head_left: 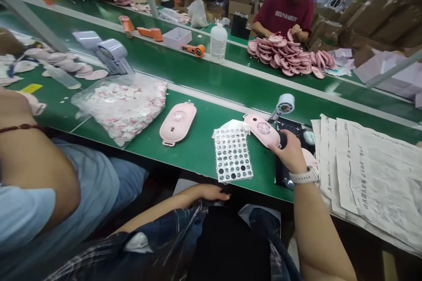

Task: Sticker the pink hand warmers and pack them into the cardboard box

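Observation:
My right hand (290,151), with a pale watch on its wrist, grips the near end of a pink oval case (262,128) over the green bench. Below the bench edge, near my lap, is my left hand (216,193), its fingers curled; anything inside them is hidden. Between the hands lies a sheet of round stickers (233,153), with white paper (231,126) under its top. Another pink case (178,124) rests flat to the left. A black packet (283,171) lies beneath my right hand, and a small fan (285,103) stands just behind the held case.
A clear bag of small printed pieces (128,105) sits left. Stacked paper sheets (379,175) cover the right. Behind are a white bottle (218,43), orange devices (194,50) and a heap of pink parts (283,55). One person sits close at left; another works across the bench.

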`<action>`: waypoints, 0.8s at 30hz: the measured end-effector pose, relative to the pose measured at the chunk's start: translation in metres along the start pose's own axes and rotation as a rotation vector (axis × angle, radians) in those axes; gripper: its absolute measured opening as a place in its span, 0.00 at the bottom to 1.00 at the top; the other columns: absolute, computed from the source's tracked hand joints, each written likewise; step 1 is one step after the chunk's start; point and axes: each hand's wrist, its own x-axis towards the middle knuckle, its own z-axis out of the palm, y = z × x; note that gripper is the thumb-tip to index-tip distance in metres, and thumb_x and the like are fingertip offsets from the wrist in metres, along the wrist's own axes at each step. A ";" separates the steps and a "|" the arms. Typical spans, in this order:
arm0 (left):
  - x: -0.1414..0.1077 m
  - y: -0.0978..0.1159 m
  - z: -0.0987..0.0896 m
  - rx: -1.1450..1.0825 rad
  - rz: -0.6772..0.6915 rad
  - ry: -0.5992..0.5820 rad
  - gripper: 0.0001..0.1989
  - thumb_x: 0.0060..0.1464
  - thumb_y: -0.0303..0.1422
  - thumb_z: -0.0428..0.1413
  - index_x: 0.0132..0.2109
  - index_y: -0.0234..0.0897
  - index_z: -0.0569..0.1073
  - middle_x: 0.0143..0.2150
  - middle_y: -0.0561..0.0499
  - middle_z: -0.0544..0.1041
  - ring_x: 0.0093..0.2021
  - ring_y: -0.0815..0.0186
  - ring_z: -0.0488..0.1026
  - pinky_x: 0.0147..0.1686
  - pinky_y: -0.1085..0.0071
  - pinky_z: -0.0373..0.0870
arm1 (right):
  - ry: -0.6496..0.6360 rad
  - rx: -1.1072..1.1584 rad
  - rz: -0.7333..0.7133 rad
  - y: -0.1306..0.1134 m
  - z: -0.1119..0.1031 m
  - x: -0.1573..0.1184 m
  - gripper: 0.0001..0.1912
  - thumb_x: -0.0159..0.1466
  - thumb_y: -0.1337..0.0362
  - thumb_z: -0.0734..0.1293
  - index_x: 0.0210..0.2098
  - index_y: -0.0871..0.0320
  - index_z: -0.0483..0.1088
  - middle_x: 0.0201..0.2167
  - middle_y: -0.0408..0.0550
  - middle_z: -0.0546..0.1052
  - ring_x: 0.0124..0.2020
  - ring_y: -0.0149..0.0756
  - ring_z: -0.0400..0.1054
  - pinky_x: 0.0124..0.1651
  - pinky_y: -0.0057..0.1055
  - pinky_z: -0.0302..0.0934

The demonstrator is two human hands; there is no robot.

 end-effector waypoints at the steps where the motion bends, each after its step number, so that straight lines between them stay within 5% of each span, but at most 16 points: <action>1: -0.020 0.005 -0.009 -0.012 0.026 -0.030 0.47 0.42 0.67 0.64 0.59 0.37 0.75 0.62 0.40 0.76 0.65 0.48 0.71 0.69 0.52 0.61 | -0.005 -0.056 -0.006 0.002 0.014 0.012 0.41 0.48 0.42 0.74 0.52 0.61 0.68 0.54 0.67 0.74 0.58 0.63 0.67 0.63 0.59 0.60; 4: -0.087 0.017 -0.028 -0.085 0.105 -0.099 0.53 0.46 0.67 0.63 0.69 0.38 0.66 0.69 0.39 0.70 0.70 0.50 0.66 0.70 0.57 0.61 | -0.036 -0.131 0.000 0.011 0.044 0.030 0.44 0.45 0.43 0.76 0.53 0.62 0.64 0.52 0.67 0.73 0.57 0.65 0.67 0.62 0.60 0.61; 7: -0.145 0.032 -0.034 -0.118 0.190 -0.062 0.45 0.57 0.60 0.60 0.71 0.39 0.63 0.72 0.39 0.66 0.71 0.53 0.64 0.71 0.58 0.60 | -0.030 -0.155 -0.080 0.017 0.055 0.029 0.44 0.48 0.46 0.74 0.57 0.63 0.61 0.54 0.67 0.71 0.57 0.64 0.66 0.62 0.60 0.61; 11: -0.183 0.067 -0.030 -0.086 0.268 -0.009 0.38 0.62 0.56 0.59 0.71 0.43 0.64 0.70 0.41 0.69 0.69 0.54 0.67 0.69 0.60 0.63 | 0.155 -0.260 -0.377 0.013 0.050 0.018 0.42 0.56 0.48 0.72 0.62 0.64 0.59 0.56 0.67 0.69 0.60 0.64 0.64 0.63 0.63 0.58; 14: -0.176 0.100 -0.027 -0.126 0.381 0.023 0.36 0.62 0.54 0.60 0.69 0.42 0.66 0.68 0.40 0.72 0.67 0.55 0.70 0.67 0.60 0.65 | 0.341 -0.306 -0.485 -0.004 0.034 -0.003 0.46 0.60 0.49 0.74 0.68 0.63 0.55 0.59 0.68 0.68 0.61 0.65 0.62 0.63 0.65 0.58; 17: -0.149 0.129 -0.022 -0.225 0.475 0.140 0.31 0.64 0.50 0.60 0.66 0.38 0.69 0.62 0.37 0.76 0.61 0.57 0.75 0.62 0.60 0.71 | 0.477 -0.273 -0.439 -0.030 0.013 -0.036 0.54 0.58 0.48 0.78 0.73 0.63 0.50 0.62 0.71 0.65 0.62 0.68 0.62 0.62 0.67 0.60; 20: -0.116 0.149 -0.012 -0.341 0.588 0.257 0.32 0.63 0.47 0.62 0.68 0.40 0.67 0.61 0.35 0.76 0.57 0.57 0.78 0.56 0.60 0.75 | 0.501 -0.212 -0.465 -0.055 0.000 -0.073 0.59 0.57 0.50 0.80 0.75 0.61 0.47 0.64 0.72 0.64 0.64 0.70 0.61 0.62 0.68 0.62; 24: -0.082 0.165 0.008 -0.472 0.854 0.314 0.44 0.53 0.47 0.70 0.71 0.44 0.63 0.66 0.35 0.71 0.62 0.51 0.75 0.56 0.59 0.77 | 0.490 -0.277 -0.671 -0.066 -0.001 -0.111 0.58 0.59 0.63 0.80 0.77 0.53 0.43 0.67 0.65 0.63 0.67 0.65 0.59 0.64 0.68 0.61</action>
